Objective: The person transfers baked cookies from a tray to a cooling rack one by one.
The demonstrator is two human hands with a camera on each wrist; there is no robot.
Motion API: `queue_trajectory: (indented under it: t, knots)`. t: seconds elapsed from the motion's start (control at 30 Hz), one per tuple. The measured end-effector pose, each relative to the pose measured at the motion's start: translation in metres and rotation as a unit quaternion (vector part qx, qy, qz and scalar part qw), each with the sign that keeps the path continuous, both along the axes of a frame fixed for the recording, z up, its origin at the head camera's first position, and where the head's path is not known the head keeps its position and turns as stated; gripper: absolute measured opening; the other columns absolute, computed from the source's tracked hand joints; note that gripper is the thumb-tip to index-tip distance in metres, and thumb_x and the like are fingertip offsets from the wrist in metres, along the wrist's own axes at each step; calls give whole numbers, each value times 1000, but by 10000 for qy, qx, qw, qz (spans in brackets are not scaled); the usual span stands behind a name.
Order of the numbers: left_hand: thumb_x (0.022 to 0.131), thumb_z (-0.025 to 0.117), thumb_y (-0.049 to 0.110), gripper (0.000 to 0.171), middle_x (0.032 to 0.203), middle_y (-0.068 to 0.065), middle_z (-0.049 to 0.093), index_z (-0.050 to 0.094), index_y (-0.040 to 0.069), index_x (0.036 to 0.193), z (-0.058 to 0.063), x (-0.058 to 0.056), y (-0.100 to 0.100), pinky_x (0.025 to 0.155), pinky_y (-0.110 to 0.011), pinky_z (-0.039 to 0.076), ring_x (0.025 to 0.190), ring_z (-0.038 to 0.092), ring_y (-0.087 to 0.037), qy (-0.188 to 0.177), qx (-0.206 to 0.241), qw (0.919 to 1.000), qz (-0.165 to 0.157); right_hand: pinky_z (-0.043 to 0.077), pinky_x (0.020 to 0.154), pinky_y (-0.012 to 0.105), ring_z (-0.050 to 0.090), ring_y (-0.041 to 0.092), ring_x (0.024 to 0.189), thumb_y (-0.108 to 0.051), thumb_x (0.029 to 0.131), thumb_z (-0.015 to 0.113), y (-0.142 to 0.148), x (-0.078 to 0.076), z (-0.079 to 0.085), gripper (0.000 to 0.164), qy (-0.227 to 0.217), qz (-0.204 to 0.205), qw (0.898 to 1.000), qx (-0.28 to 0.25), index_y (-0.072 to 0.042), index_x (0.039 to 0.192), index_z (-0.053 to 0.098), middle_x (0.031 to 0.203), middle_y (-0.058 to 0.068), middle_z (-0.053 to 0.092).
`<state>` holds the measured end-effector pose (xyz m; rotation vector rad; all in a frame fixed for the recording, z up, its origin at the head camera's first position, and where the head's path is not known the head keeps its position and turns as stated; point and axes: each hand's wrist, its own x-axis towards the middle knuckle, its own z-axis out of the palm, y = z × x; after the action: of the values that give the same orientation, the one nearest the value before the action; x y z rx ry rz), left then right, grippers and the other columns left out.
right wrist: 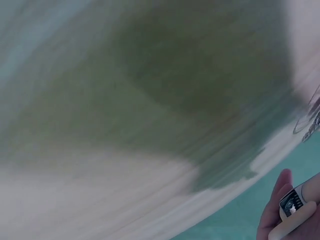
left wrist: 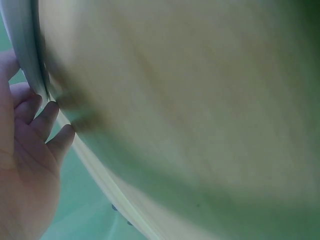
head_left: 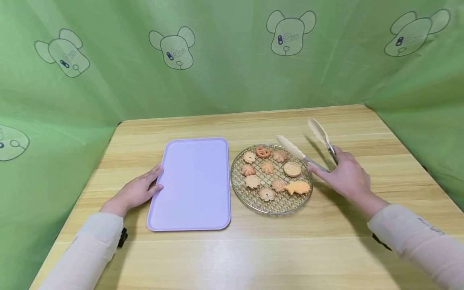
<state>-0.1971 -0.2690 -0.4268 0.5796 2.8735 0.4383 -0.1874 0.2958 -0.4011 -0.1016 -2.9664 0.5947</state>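
Note:
A lilac rectangular tray point(head_left: 192, 185) lies flat on the table. My left hand point(head_left: 135, 193) rests at its left edge, with fingertips and thumb touching the rim; in the left wrist view the fingers point(left wrist: 47, 120) extend loosely beside the tray's side. To the right sits a round wire rack point(head_left: 250, 205) bearing several cookies, among them a pretzel cookie point(head_left: 262, 152), a round dimpled cookie point(head_left: 292, 169) and a fish-shaped cookie point(head_left: 298, 187). My right hand point(head_left: 348, 173) grips metal tongs point(head_left: 319, 131) with beige tips, spread apart above the rack's right side.
The wooden table point(head_left: 253, 257) carries the tray and rack side by side. A green curtain point(head_left: 232, 80) with mouse-head drawings hangs behind and along both sides of the table.

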Motion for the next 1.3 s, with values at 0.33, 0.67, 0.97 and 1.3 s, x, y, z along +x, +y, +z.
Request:
queue_trajectory:
  t: [0.33,0.67,0.97,1.3]
  knots:
    - [101,47,34,64,154,-19,20,25,-2,149,-4,-1,-3,110,-52,24,137,26,-39,79,41,10000,-27,42,44,39,53,42,86,-76,75,56,15,-2,-4,115,-258,-556,9971,-444,2,150,17,124,34,43]
    - [101,48,31,63,154,-19,20,24,-2,149,-3,-1,-3,110,-51,24,136,26,-40,73,31,10000,-28,43,50,47,51,47,87,-80,72,54,24,-1,-10,124,-735,-918,9919,-488,12,145,15,124,39,30]
    - [101,48,32,63,154,-19,20,24,-1,149,0,0,-1,110,-52,24,136,27,-40,18,57,10000,4,41,51,47,50,44,82,-82,72,51,26,1,-16,124,-924,-1060,9894,-359,16,140,21,113,35,32]
    - [101,48,33,64,155,-17,19,23,0,150,-2,-1,0,110,-52,23,137,25,-39,-67,74,9999,45,40,51,47,46,46,86,-84,70,52,28,0,-23,120,-968,-1176,9880,-247,17,131,31,104,32,37]
